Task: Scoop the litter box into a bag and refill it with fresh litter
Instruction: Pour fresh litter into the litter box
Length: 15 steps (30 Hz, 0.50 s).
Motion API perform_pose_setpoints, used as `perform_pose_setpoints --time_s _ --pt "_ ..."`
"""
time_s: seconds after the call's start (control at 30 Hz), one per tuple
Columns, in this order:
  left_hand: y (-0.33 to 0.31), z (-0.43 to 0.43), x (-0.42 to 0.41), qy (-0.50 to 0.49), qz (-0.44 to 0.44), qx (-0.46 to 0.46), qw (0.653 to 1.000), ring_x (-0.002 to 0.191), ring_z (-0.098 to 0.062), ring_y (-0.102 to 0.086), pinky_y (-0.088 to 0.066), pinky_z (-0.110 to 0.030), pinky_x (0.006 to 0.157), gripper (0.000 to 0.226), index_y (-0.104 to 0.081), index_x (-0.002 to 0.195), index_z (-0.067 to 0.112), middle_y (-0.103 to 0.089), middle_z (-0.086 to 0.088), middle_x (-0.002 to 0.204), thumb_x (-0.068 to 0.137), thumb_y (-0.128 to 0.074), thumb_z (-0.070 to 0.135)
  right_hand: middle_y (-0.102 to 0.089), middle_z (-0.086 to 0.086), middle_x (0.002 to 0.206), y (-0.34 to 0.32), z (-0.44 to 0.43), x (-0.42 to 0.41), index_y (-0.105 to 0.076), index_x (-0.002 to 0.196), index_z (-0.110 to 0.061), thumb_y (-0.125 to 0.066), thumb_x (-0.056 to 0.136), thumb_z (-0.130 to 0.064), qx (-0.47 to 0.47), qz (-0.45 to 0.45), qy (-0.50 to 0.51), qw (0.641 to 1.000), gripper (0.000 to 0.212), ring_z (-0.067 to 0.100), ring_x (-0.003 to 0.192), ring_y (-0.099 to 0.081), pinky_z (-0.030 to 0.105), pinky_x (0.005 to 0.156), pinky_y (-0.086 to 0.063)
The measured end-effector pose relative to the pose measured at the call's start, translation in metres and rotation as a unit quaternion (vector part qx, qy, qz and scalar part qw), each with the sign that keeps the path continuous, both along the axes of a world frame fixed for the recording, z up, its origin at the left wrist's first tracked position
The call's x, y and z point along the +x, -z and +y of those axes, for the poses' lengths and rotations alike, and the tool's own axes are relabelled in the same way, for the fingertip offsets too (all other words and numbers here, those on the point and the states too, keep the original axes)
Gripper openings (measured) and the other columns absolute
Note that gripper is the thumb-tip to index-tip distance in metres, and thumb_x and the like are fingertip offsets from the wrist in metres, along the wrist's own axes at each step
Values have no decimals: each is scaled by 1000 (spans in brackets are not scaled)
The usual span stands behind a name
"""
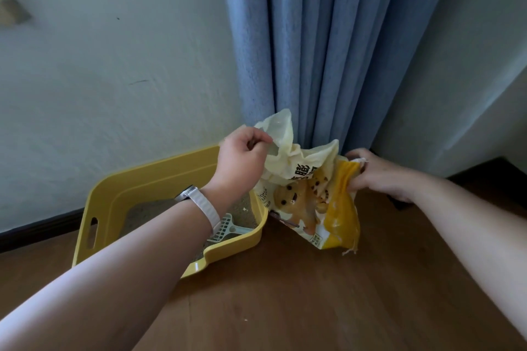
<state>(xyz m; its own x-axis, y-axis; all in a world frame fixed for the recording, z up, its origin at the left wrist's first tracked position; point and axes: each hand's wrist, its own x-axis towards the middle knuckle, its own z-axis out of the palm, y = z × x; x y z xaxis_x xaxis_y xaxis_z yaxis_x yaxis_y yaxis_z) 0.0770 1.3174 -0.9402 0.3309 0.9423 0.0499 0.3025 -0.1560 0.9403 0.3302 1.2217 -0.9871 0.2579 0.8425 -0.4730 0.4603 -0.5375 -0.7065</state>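
Left hand (242,157) and right hand (379,174) pinch the bag (310,196) top edges; the box (159,179) rim touches it, bare floor (285,293) in front.

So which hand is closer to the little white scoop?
Left. The left hand is above the yellow box where the scoop lies. The right hand is farther off, across the bag.

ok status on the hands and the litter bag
Left hand pinching litter bag top edge, right hand gripping its side. Scoop lying in yellow litter box. Nothing blocking.
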Motion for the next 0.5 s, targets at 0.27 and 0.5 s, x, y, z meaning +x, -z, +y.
perform_pose_setpoints --time_s 0.27,0.5 --pt "-5 -10 6 3 -33 -1 999 41 -3 -38 -34 -20 40 24 -67 85 15 -49 -1 60 91 -50 0 -36 -1 151 -28 11 3 -28 150 -28 -83 58 -60 -36 -122 -82 988 111 18 131 -42 37 108 -40" --pt "-12 -18 12 16 -50 -8 999 55 -14 -44 -38 -21 46 23 -69 85 12 -51 -10 68 88 -52 -2 -24 -5 151 -24 46 -52 -20 150 -31 -74 71 -58 162 -219 -55 960 99 20 138 -28 42 111 -33"
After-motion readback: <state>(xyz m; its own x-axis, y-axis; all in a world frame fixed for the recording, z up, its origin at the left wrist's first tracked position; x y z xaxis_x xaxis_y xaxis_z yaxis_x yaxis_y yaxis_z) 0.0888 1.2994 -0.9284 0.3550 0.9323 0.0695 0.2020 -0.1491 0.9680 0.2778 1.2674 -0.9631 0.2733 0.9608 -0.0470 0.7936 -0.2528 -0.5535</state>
